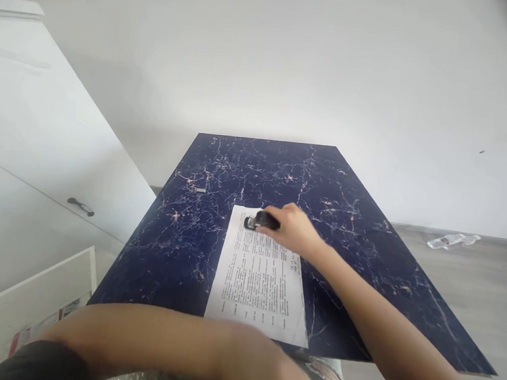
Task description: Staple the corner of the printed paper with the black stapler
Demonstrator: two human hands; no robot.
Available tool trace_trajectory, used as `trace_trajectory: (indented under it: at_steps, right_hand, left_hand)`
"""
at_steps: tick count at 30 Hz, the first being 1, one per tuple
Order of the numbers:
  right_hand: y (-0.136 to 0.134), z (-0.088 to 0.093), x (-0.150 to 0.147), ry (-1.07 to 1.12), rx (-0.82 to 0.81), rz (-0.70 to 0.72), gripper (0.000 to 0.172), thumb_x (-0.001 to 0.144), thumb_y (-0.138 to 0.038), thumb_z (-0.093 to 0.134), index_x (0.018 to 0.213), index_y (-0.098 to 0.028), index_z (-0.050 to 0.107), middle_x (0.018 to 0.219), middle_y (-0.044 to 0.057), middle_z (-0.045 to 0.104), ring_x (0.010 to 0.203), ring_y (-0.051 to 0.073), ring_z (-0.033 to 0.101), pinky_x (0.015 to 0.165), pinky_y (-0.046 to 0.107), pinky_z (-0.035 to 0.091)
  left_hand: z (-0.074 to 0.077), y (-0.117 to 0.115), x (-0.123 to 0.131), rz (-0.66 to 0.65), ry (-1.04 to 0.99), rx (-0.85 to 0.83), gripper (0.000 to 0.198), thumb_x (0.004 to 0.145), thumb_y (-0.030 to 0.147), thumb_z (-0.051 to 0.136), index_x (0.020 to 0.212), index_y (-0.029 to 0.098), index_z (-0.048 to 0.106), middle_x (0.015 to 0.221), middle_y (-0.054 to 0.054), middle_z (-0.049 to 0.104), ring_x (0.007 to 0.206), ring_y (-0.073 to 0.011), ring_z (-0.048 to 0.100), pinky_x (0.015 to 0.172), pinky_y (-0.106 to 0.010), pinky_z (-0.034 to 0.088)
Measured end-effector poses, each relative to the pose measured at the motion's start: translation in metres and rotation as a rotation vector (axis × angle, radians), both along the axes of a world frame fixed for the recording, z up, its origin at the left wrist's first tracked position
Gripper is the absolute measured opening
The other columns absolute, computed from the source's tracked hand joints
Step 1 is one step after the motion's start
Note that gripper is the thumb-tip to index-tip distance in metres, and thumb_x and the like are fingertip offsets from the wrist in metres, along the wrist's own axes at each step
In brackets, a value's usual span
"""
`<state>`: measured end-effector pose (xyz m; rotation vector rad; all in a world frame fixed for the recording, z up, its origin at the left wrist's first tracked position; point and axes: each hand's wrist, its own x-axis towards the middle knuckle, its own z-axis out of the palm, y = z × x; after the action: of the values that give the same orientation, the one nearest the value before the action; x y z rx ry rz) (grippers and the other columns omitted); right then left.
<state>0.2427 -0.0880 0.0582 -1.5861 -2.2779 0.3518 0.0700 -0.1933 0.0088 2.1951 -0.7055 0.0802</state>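
Observation:
A printed sheet of paper [255,283] lies flat on the dark blue marble-patterned table [179,254]. My right hand [292,227] is closed around a black stapler [267,219], whose metal nose is over the top left part of the sheet. Whether the stapler presses on the paper cannot be told. Close to the camera, my left hand [267,367] hangs across the table's near edge, below the sheet. It is blurred, and its fingers are largely hidden. A small grey strip [201,190] rests on the table, up and left of the sheet.
To the left stands a white cabinet [57,141] with a dark handle [81,206]. Below it is a white open box or drawer [56,283] with printed items inside. A clear plastic bottle [447,241] lies on the floor at right, by the white wall [288,59].

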Motion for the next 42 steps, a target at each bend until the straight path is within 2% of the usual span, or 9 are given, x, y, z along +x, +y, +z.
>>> trace_trajectory:
  at_steps: [2, 5, 7, 9, 12, 15, 23, 30, 42]
  right_hand:
    - [0.001, 0.013, 0.027, 0.073, -0.015, -0.123, 0.025, 0.095, -0.046, 0.07, 0.099, -0.022, 0.068, 0.08, 0.003, 0.071, 0.064, 0.017, 0.062, 0.064, 0.034, 0.047]
    - [0.005, 0.02, 0.075, 0.029, -0.005, -0.178, 0.028, 0.092, -0.049, 0.069, 0.088, -0.022, 0.064, 0.075, 0.003, 0.069, 0.06, 0.016, 0.058, 0.058, 0.031, 0.041]
    - [0.008, 0.014, 0.103, -0.033, -0.048, -0.156, 0.03, 0.091, -0.05, 0.069, 0.084, -0.022, 0.062, 0.073, 0.003, 0.068, 0.06, 0.016, 0.057, 0.058, 0.031, 0.039]
    - [0.009, 0.005, 0.124, -0.067, -0.113, -0.166, 0.033, 0.091, -0.053, 0.067, 0.083, -0.021, 0.06, 0.073, 0.003, 0.067, 0.058, 0.017, 0.056, 0.057, 0.031, 0.037]
    - [0.007, -0.006, 0.139, -0.092, -0.163, -0.191, 0.033, 0.09, -0.054, 0.067, 0.086, -0.021, 0.062, 0.077, 0.004, 0.069, 0.061, 0.018, 0.058, 0.058, 0.031, 0.037]
    - [0.004, -0.008, 0.14, -0.116, -0.191, -0.174, 0.027, 0.089, -0.049, 0.068, 0.092, -0.022, 0.067, 0.08, 0.003, 0.071, 0.065, 0.019, 0.061, 0.06, 0.03, 0.038]
    - [0.0, -0.013, 0.128, -0.124, -0.189, -0.133, 0.01, 0.089, -0.033, 0.066, 0.09, -0.023, 0.066, 0.084, 0.002, 0.071, 0.074, 0.02, 0.064, 0.065, 0.032, 0.042]
    - [0.003, -0.022, 0.122, -0.059, -0.091, -0.133, 0.013, 0.087, -0.029, 0.07, 0.099, -0.024, 0.071, 0.091, 0.003, 0.074, 0.083, 0.022, 0.067, 0.072, 0.036, 0.047]
    - [-0.005, -0.007, 0.107, 0.182, -0.089, -0.1, 0.028, 0.093, -0.049, 0.069, 0.109, -0.026, 0.071, 0.099, 0.007, 0.074, 0.088, 0.024, 0.071, 0.076, 0.039, 0.057]
  left_hand:
    - [0.015, 0.037, -0.005, 0.165, -0.045, 0.113, 0.023, 0.093, 0.034, 0.06, 0.071, 0.028, 0.065, 0.08, -0.003, 0.068, 0.069, -0.0179, 0.061, 0.059, -0.034, 0.053]
    - [0.024, 0.106, -0.009, 0.877, -0.115, 0.359, 0.038, 0.106, 0.032, 0.037, 0.088, 0.024, 0.069, 0.077, -0.005, 0.065, 0.073, -0.02, 0.06, 0.067, -0.037, 0.053]
    - [0.02, 0.145, -0.011, 1.236, -0.108, 0.48, 0.041, 0.109, 0.029, 0.031, 0.105, 0.018, 0.07, 0.093, -0.01, 0.068, 0.09, -0.0222, 0.063, 0.082, -0.041, 0.054]
    - [0.008, 0.17, -0.013, 1.372, -0.069, 0.597, 0.04, 0.109, 0.036, 0.038, 0.127, 0.011, 0.063, 0.12, -0.017, 0.065, 0.113, -0.0295, 0.059, 0.097, -0.048, 0.051]
    - [-0.013, 0.181, -0.016, 1.4, 0.029, 0.654, 0.047, 0.107, 0.04, 0.045, 0.138, 0.006, 0.056, 0.137, -0.023, 0.056, 0.129, -0.0361, 0.051, 0.107, -0.055, 0.044]
    - [-0.023, 0.18, -0.016, 1.373, 0.057, 0.639, 0.038, 0.107, 0.033, 0.045, 0.132, 0.008, 0.059, 0.131, -0.019, 0.058, 0.123, -0.0323, 0.053, 0.106, -0.051, 0.044]
    - [-0.014, 0.179, -0.015, 1.425, -0.003, 0.548, 0.02, 0.109, 0.025, 0.039, 0.114, 0.016, 0.056, 0.109, -0.01, 0.066, 0.1, -0.0248, 0.059, 0.091, -0.042, 0.046]
    - [-0.015, 0.183, -0.016, 1.433, -0.004, 0.427, 0.013, 0.108, 0.026, 0.045, 0.113, 0.018, 0.054, 0.108, -0.009, 0.067, 0.096, -0.0231, 0.06, 0.09, -0.042, 0.045]
    - [-0.014, 0.182, -0.012, 1.454, 0.071, 0.437, 0.017, 0.106, 0.027, 0.046, 0.115, 0.017, 0.056, 0.105, -0.009, 0.067, 0.095, -0.0242, 0.061, 0.092, -0.042, 0.046]
